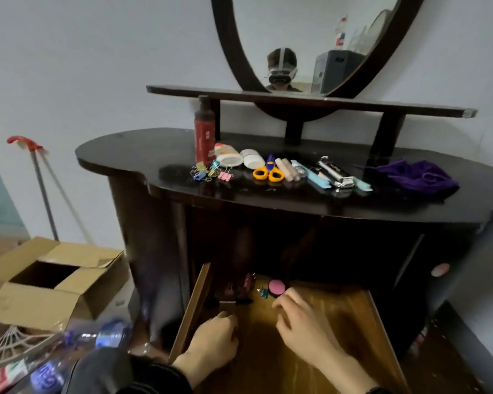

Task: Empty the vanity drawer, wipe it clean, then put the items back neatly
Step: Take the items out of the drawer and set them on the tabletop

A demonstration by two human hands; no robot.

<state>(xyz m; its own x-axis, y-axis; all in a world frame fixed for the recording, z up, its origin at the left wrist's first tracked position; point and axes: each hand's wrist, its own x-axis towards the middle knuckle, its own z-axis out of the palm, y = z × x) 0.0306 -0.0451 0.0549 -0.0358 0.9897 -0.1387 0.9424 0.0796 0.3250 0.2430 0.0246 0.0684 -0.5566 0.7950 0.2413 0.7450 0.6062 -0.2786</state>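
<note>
Dark vanity tabletop carrying row of removed items, purple cloth lying at right end. Drawer standing pulled out below, few things lying at its back: pink disc, dark clips at disc's 9 o'clock. Hands working apart. Right hand hovering nearer, fingers loosely bent, gripping nothing; disc sitting just beyond fingertips at 11 o'clock. Left hand curling beside drawer's left wall; cannot tell whether holding anything. Disc being round, no long axis to match.

Open wooden drawer, few clips inside
</note>
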